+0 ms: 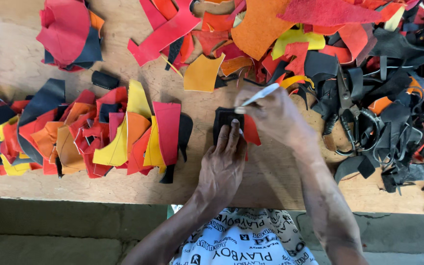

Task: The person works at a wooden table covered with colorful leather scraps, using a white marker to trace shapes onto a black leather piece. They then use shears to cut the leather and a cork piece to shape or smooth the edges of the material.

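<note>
My left hand (224, 159) lies flat, fingers pressing down on a small black leather piece (223, 119) at the middle of the wooden bench (123, 189). A red leather scrap (251, 131) lies under or beside it, on its right. My right hand (271, 112) is closed around a thin white marking pen (261, 94), whose tip points at the black piece's upper right edge.
A row of cut red, orange, yellow and black leather pieces (74, 132) lies at the left. A heap of mixed scraps (290, 39) fills the back. Black offcuts and large scissors (354, 125) lie at the right. An orange piece (201, 73) sits behind my hands.
</note>
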